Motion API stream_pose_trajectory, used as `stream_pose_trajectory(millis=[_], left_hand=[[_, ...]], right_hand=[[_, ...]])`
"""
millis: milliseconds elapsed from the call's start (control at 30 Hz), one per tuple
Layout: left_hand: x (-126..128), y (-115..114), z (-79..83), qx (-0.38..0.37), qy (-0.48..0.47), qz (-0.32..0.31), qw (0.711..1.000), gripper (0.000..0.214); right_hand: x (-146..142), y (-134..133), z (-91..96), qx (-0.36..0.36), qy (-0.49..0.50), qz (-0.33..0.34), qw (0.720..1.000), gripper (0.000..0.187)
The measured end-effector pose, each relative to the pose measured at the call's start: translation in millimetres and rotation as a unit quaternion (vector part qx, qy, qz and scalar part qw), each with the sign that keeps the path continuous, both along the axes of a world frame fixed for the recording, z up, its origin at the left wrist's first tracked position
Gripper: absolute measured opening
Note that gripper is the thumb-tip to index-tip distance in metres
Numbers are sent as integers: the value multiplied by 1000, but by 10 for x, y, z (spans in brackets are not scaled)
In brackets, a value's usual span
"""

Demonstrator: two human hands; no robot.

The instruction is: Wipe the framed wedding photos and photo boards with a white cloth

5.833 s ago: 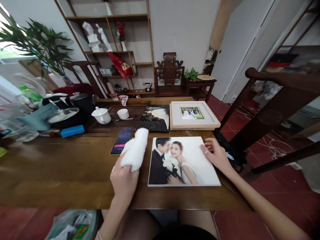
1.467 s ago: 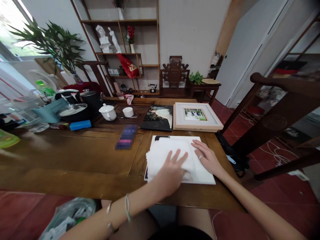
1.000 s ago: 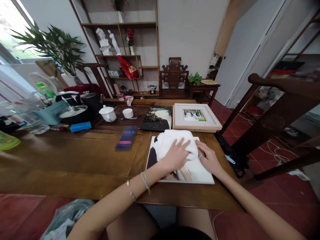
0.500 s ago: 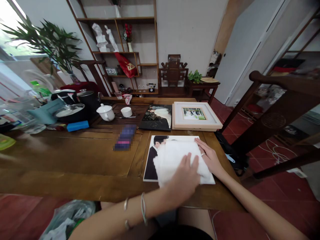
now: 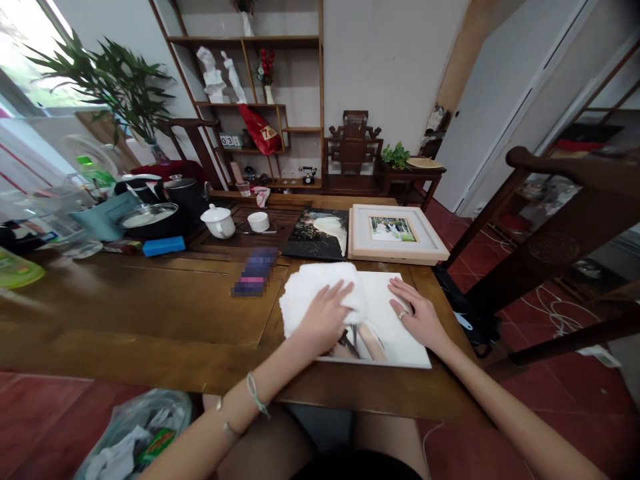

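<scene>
Beyond and left of the left fingers (image 5: 330,293), a white porcelain lidded pot (image 5: 219,222) stands near a small round white cup (image 5: 259,221); farther left lies a bright blue rectangular block (image 5: 164,246). Right of the right fingers (image 5: 400,289) rises a dark carved wooden chair (image 5: 550,243). Far beyond both sits a leafy green plant (image 5: 395,156).

The cloth (image 5: 320,283) is plain white. The photo (image 5: 387,317) is white at right, with dark patches near its lower edge. The board (image 5: 316,235) is black, with a white gown. The frame (image 5: 395,255) is pale wood-coloured, the mat (image 5: 423,232) white. The table (image 5: 150,313) is brown; the block (image 5: 164,246), solid blue; the teapot (image 5: 219,223), white.
</scene>
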State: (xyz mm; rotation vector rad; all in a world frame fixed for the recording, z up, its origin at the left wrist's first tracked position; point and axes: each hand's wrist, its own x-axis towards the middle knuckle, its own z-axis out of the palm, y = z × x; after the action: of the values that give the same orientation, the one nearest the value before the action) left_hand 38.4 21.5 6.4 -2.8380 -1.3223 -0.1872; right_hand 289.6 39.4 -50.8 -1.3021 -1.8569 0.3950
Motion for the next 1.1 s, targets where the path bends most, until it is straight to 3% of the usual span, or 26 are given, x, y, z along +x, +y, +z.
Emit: stream_pose_trajectory(millis=[100, 167, 300, 433, 567, 700, 967, 1100], left_hand=[[-226, 208, 52, 6, 13, 51, 999, 27], [-299, 172, 57, 5, 18, 74, 997, 27], [-279, -263, 7, 7, -1, 58, 998, 25], [-237, -834, -56, 20, -20, -30, 999, 16], [-309, -1043, -70, 26, -31, -44, 998, 16], [-395, -799, -17, 4, -34, 10, 999, 21], [-503, 61, 79, -2, 9, 60, 998, 24], [-548, 199, 31, 10, 19, 46, 999, 22]], right_hand=[[-9, -12, 20, 1, 3, 4, 1000, 36], [-18, -30, 45, -1, 3, 11, 1000, 36], [-37, -63, 88, 14, -3, 28, 1000, 33], [-33, -64, 84, 15, -14, 29, 999, 30], [-8, -63, 60, 7, -14, 52, 999, 35], [7, -75, 56, 3, -24, 61, 998, 39], [-4, -94, 72, 12, -29, 67, 997, 39], [-1, -92, 58, 22, -35, 71, 997, 39]])
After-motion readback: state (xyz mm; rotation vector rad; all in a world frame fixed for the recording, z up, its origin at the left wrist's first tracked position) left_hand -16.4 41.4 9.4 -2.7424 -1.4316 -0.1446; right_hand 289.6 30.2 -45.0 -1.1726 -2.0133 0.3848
